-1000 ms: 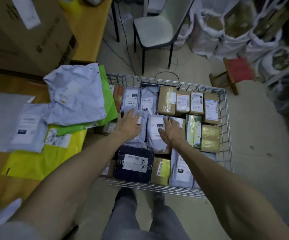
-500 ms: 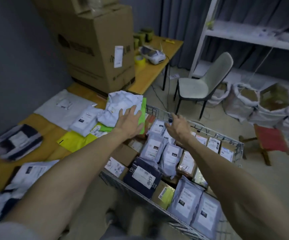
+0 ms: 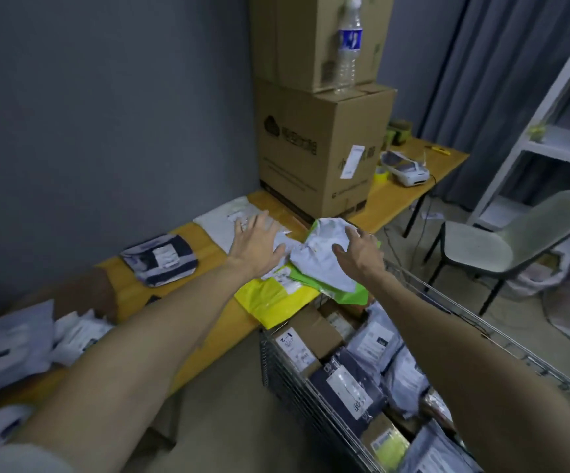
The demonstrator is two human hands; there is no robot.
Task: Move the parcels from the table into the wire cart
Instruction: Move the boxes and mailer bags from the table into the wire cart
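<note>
A crumpled white poly parcel point(image 3: 321, 254) lies on a green parcel point(image 3: 331, 288) and a yellow one point(image 3: 270, 302) at the edge of the wooden table point(image 3: 208, 247). My right hand point(image 3: 358, 250) reaches over the white parcel with fingers spread, touching or just above it. My left hand point(image 3: 256, 244) is flat, fingers straight, over a flat white parcel point(image 3: 225, 220) and the left edge of the crumpled one. The wire cart point(image 3: 423, 288) at lower right holds several boxes and grey bags.
A striped dark parcel point(image 3: 160, 261) and white parcels point(image 3: 20, 343) lie further left on the table. Stacked cardboard boxes point(image 3: 321, 145) with a water bottle point(image 3: 346, 46) stand at the back. A label printer point(image 3: 406, 169), a chair point(image 3: 502, 240) and white shelving point(image 3: 550, 138) are at right.
Both hands left the cart's parcels and moved up and left to the table pile. My view swung from the cart to the table and boxes.
</note>
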